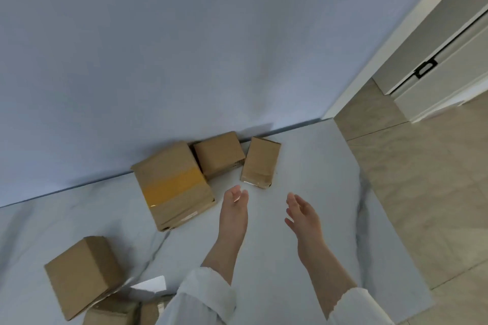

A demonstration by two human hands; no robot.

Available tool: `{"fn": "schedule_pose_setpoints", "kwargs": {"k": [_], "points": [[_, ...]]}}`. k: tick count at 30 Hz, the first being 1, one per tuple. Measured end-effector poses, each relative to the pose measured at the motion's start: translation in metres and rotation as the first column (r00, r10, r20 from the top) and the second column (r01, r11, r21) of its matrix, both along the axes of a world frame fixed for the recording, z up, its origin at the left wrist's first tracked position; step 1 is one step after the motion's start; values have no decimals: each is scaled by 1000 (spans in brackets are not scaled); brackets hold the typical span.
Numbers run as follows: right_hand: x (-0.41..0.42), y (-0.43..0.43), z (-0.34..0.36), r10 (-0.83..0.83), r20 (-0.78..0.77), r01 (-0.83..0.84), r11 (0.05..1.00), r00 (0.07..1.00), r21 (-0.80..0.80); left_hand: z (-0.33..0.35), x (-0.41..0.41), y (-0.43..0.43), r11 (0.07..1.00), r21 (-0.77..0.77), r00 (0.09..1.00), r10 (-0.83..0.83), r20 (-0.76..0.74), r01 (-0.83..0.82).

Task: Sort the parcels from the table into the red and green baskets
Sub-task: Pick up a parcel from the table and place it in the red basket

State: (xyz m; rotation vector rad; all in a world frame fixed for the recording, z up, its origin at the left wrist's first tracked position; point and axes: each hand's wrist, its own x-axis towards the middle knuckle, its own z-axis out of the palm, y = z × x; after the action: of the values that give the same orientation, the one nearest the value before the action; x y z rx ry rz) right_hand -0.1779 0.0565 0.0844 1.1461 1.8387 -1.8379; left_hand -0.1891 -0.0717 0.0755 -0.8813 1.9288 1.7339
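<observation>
A head-worn camera looks down on a pale, marble-patterned desk (303, 145) pushed against a blue wall (184, 34). At the far left, near the front edge, stands a plain cube parcel (81, 274) of brown cardboard. Below it, further brown parcels (111, 311) are cut off by the bottom edge, and a white sheet (149, 285) lies just beside them. Toward the middle, by the wall, lies the largest parcel, the yellow-taped box (174, 185). Close against its far right corner sits a small squat box (219, 153), and just beside that, across a narrow gap, a narrow box (260, 162). The left hand (233, 208) reaches forward empty, fingers straight and together, its tips near the narrow box's front left corner. To its right, the right hand (303, 215) is also empty, fingers straight and slightly spread, over bare desk. The reach seems aimed at the narrow box. To take it well, set one palm on each long side, press evenly, and lift straight up so the squat box is not nudged. Neither basket is in view, and no label is readable, so which basket it belongs in cannot be told. At the far right are a tiled floor (422, 192) and a white cabinet (449, 60).
</observation>
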Motion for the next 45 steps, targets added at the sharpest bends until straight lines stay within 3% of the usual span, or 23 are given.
{"fn": "schedule_pose_setpoints", "kwargs": {"k": [8, 16, 21, 28, 32, 36, 39, 42, 45], "points": [[-95, 18, -118, 148, 45, -148, 989, 988, -2, -105, -89, 30, 983, -169, 997, 76, 0, -74], [-102, 14, -152, 177, 15, -176, 982, 984, -70, -131, -91, 39, 973, -229, 1000, 27, 14, -24], [-81, 32, -113, 242, -34, -244, 969, 970, -47, -89, -68, 40, 989, -144, 997, 55, 60, -46], [-31, 33, -36, 443, -180, -428, 896, 878, 118, 11, -35, 19, 994, 35, 988, 101, 118, -106], [5, 23, 3, 519, -254, -489, 855, 816, 175, 68, -6, -1, 993, 11, 981, 117, 156, -120], [47, 6, 46, 544, -304, -517, 839, 782, 169, 110, 37, -23, 984, 83, 987, 154, 54, -158], [75, -6, 85, 614, -243, -607, 787, 751, 112, 128, 77, -43, 986, 118, 989, 129, -70, -120], [101, -19, 116, 579, -233, -607, 792, 781, -64, 134, 117, -62, 988, 142, 981, 87, -171, -63], [119, -34, 135, 561, -233, -591, 803, 794, -82, 143, 150, -71, 986, 161, 966, 84, -246, -44]]}}
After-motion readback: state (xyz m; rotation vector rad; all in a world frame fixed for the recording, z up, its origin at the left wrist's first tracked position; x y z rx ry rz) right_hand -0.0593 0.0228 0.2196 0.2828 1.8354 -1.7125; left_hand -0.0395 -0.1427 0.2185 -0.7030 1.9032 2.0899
